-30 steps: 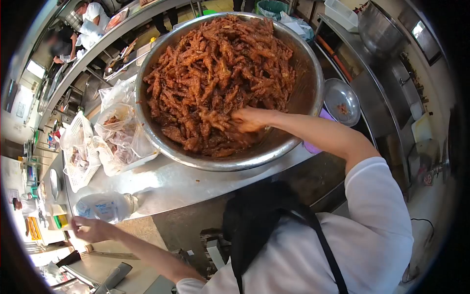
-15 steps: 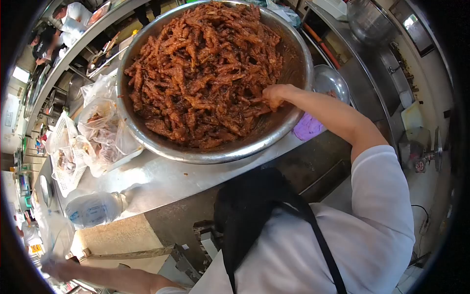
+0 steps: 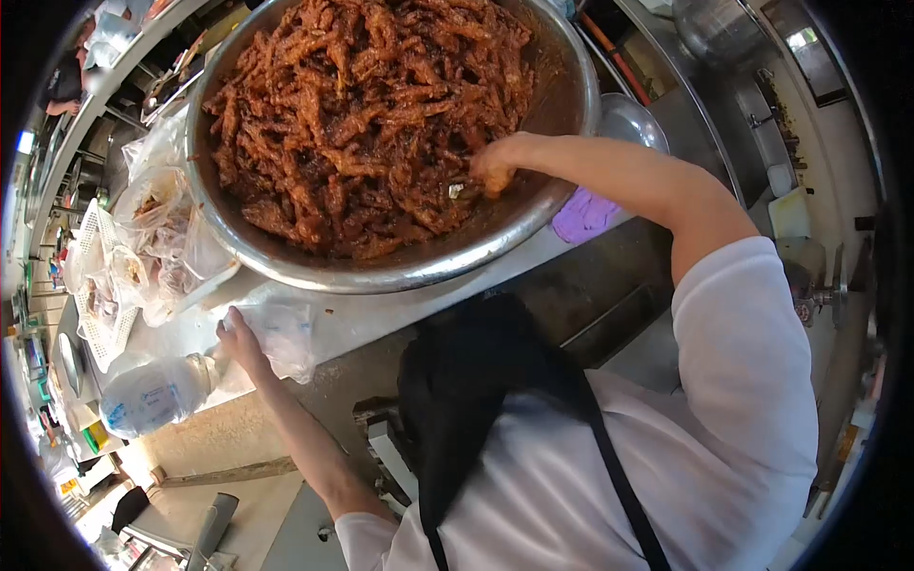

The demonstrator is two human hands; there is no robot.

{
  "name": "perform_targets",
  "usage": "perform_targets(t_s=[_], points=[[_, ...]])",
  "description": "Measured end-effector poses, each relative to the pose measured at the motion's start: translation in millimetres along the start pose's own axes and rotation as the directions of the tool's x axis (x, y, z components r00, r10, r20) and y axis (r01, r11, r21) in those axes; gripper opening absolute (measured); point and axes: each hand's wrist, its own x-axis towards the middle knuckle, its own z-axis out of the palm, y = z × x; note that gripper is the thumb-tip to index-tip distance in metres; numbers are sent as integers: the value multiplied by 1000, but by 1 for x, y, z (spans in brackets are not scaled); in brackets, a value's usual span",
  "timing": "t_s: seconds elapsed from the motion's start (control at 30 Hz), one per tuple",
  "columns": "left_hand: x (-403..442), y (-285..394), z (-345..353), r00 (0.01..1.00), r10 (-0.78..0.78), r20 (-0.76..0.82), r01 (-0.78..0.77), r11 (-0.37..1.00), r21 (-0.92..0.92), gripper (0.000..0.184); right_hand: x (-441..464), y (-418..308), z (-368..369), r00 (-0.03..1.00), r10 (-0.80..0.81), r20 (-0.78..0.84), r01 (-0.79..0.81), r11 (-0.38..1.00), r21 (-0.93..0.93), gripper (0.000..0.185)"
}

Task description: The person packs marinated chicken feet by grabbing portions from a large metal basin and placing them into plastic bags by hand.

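A large metal bowl [image 3: 381, 278] is heaped with sauced, reddish-brown chicken feet [image 3: 352, 114]. My right hand [image 3: 497, 164] reaches into the bowl at its right side, fingers bent down against the feet. A small shiny piece [image 3: 456, 190] lies just left of those fingers; what they grip is hidden. Over the counter, below the bowl's left side, my left hand [image 3: 240, 340] is closed on a clear plastic bag [image 3: 284, 340], which hangs to its right. A large clear plastic bottle [image 3: 152, 395] lies on its side, left of that hand.
Bagged food [image 3: 157, 224] and a white perforated basket [image 3: 100, 285] stand left of the bowl on the metal counter [image 3: 357, 319]. Right of the bowl are a purple cloth [image 3: 584, 216] and a smaller metal bowl [image 3: 633, 122]. Another person's arm [image 3: 65, 107] shows at the upper left.
My left hand has come back from the lower left to the counter, with the clear bag now in it. My right hand has shifted left within the bowl. The view has moved too.
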Motion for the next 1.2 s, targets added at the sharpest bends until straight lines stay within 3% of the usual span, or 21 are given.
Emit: perform_targets(t_s=[0.07, 0.17, 0.27, 0.3, 0.37, 0.4, 0.47, 0.57, 0.6, 0.63, 0.73, 0.77, 0.87, 0.9, 0.97, 1.0, 1.03, 1.13, 1.17, 1.2], points=[[-6, -1, -2, 988, 88, -128, -76, 992, 101, 75, -24, 2, -12, 996, 67, 66, -66, 998, -20, 52], [-69, 48, -30, 941, 285, -184, -251, 950, 186, 76, -50, 6, -18, 997, 73, 31, -77, 983, 165, 53], [-137, 57, -23, 745, 657, 113, -611, 605, 510, 70, -49, 5, 3, 948, 15, -318, 73, 962, 265, 51], [-139, 44, -20, 745, 666, 37, -580, 620, 529, 64, -59, -11, -11, 968, -77, -237, 109, 986, 124, 50], [-130, 8, -14, 723, 682, -112, -521, 645, 559, 52, -49, -47, -17, 993, -72, -97, 75, 997, 29, 47], [-117, -2, -22, 792, 588, -167, -454, 749, 482, 46, -49, -55, -22, 998, -55, -38, 53, 998, -29, 46], [-101, -24, -45, 905, 354, -237, -277, 911, 305, 37, -79, -67, -39, 988, -145, -47, 150, 980, 131, 41], [-117, 36, -66, 961, 125, -248, -24, 926, 376, 36, -86, -49, -43, 966, -204, -157, 250, 884, 396, 31], [-119, 44, -72, 965, 100, -243, -18, 948, 318, 37, -84, -33, -40, 958, -196, -210, 276, 827, 489, 28], [-121, 51, -75, 969, 75, -237, -12, 966, 257, 39, -86, -24, -42, 916, -401, -22, 195, 394, 898, 32], [-119, 48, -74, 970, 40, -240, 3, 985, 173, 45, -107, -31, -46, 901, -321, -293, 260, -141, 955, 47], [-120, 51, -73, 966, -1, -258, 52, 981, 189, 46, -110, -36, -49, 870, -334, -363, 268, -297, 916, 62], [-111, 30, -67, 973, -59, -225, 78, 994, 77, 49, -118, -53, -62, 848, -244, -470, 295, -519, 802, 62], [-108, 22, -68, 977, -67, -204, 71, 997, 13, 50, -120, -58, -65, 814, -259, -520, 301, -577, 759, 51], [-120, 48, -69, 992, 21, -123, -13, 998, 64, 49, -113, -72, -71, 841, -191, -506, 346, -531, 774, 43], [-114, 3, -61, 961, 217, -174, -256, 934, -248, 45, -105, -84, -77, 846, -182, -502, 359, -501, 788, 40], [-116, 4, -64, 958, 224, -180, -262, 936, -234, 45, -113, -107, -88, 836, -214, -505, 320, -558, 765, 31], [-124, 74, -70, 984, 4, -180, -5, 1000, -8, 47, -128, -180, -120, 822, -331, -464, 295, -449, 844, 30], [-125, 85, -69, 985, -33, -171, 32, 999, -10, 47, -130, -211, -132, 835, -353, -423, 330, -294, 897, 25], [-125, 82, -68, 976, 69, -209, -61, 997, 44, 47, -128, -241, -139, 825, -410, -388, 269, -318, 909, 23]])
